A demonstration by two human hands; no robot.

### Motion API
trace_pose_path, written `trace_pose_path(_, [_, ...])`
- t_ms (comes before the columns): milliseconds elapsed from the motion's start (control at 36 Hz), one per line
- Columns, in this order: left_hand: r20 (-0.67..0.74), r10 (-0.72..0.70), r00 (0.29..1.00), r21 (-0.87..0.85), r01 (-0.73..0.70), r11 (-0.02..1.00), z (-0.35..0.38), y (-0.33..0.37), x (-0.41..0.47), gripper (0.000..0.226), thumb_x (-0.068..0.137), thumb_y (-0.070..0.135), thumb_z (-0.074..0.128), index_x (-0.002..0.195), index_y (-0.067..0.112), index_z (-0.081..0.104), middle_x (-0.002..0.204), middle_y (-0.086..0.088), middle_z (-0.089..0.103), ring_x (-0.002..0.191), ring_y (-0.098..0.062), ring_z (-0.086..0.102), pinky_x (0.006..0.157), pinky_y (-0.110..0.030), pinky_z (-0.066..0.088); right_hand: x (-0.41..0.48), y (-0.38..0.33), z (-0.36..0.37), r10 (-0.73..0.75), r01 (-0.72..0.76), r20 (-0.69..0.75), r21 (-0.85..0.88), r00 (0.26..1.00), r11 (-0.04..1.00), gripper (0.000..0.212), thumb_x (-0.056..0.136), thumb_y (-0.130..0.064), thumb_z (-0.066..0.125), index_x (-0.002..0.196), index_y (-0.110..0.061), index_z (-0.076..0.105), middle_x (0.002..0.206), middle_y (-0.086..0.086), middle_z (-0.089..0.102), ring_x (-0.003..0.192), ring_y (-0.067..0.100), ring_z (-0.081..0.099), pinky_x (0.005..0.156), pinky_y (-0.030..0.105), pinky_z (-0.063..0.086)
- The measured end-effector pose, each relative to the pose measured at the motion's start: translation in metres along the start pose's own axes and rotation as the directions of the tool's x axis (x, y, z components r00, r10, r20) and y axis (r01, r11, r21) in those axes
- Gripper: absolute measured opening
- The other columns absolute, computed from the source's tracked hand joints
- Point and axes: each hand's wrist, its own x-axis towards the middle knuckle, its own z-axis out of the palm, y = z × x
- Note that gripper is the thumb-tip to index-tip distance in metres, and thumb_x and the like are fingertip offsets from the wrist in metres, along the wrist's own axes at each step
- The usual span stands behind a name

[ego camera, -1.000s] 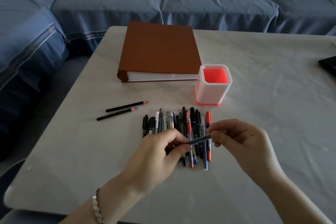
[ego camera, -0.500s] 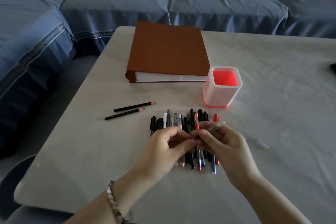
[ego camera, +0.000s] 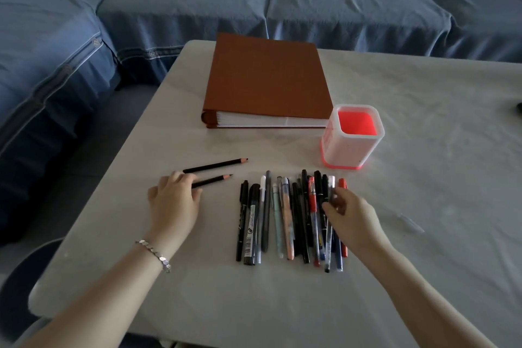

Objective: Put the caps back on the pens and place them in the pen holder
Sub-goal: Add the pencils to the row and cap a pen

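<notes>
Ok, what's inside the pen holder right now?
Looking down into the pen holder, only its red interior shows and no pens are in it. The near wall hides the bottom on that side.

My left hand [ego camera: 173, 206] and right hand [ego camera: 353, 217] are bare, and so are my left forearm [ego camera: 99, 299] and right forearm [ego camera: 423, 291], as far as they show, down to the lower edge of the view. Round my left wrist I wear a thin bracelet [ego camera: 154, 254] of small silvery links. Each is a flat, angular bead much like a hexagon, strung in a single row, and they catch the light.
</notes>
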Motion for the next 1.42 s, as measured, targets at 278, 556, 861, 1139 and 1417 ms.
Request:
trace_pose_path(278, [-0.011,0.147,0.989,-0.18,-0.146,0.973,-0.003,0.036,-0.023,0.009,0.089,0.011,0.053,0.093,0.005,0.057,0.088,-0.011,0.06,0.078,-0.033,0.056,0.068,-0.04,0.041,-0.018,0.033,-0.024,-0.069,0.036,-0.153,-0.204,0.986,0.978,0.032,0.084,-0.005,0.055,0.114,-0.013,0.061,0.114,0.007,0.055,0.103,0.025,0.054,0.084,0.029,0.042])
trace_pose_path(556, [0.115,0.361,0.925,-0.517,-0.255,0.817,-0.023,0.086,-0.065,0.007,0.092,0.017,0.048,0.088,0.016,0.053,0.06,0.007,0.042,0.05,-0.007,0.044,0.049,-0.015,0.034,-0.012,0.083,-0.062,0.165,-0.225,-0.177,-0.414,0.97,0.882,0.027,0.089,-0.022,0.052,0.114,-0.014,0.059,0.115,0.012,0.054,0.115,0.03,0.044,0.086,0.038,0.043])
trace_pose_path(861, [0.187,0.445,0.876,-0.696,-0.202,0.689,-0.044,0.106,-0.091,0.006,0.087,0.013,0.057,0.081,0.015,0.058,0.066,0.025,0.059,0.056,0.0,0.053,0.052,-0.006,0.036,-0.035,0.027,-0.05,-0.167,0.152,0.078,0.177,0.983,0.972,0.019,0.09,-0.014,0.051,0.091,-0.031,0.06,0.066,-0.018,0.062,0.064,-0.011,0.055,0.061,0.002,0.038])
trace_pose_path(1139, [0.184,0.472,0.862,-0.728,-0.204,0.655,-0.051,0.107,-0.094,0.006,0.086,0.016,0.06,0.082,0.02,0.059,0.074,0.013,0.061,0.063,-0.004,0.056,0.057,-0.009,0.039,-0.048,0.001,-0.059,-0.241,0.222,0.0,0.392,0.971,0.893,0.023,0.089,-0.009,0.052,0.081,-0.027,0.064,0.055,-0.03,0.059,0.059,-0.01,0.056,0.057,0.002,0.039])
trace_pose_path(1417, [0.125,0.535,0.836,-0.702,-0.307,0.643,-0.05,0.107,-0.097,0.003,0.085,0.023,0.062,0.083,0.023,0.059,0.074,0.007,0.062,0.069,-0.012,0.057,0.06,-0.022,0.045,-0.05,-0.004,-0.05,-0.307,0.26,0.126,0.294,0.943,0.92,0.032,0.086,-0.017,0.059,0.072,-0.045,0.066,0.079,-0.016,0.067,0.069,0.009,0.059,0.061,0.012,0.044])
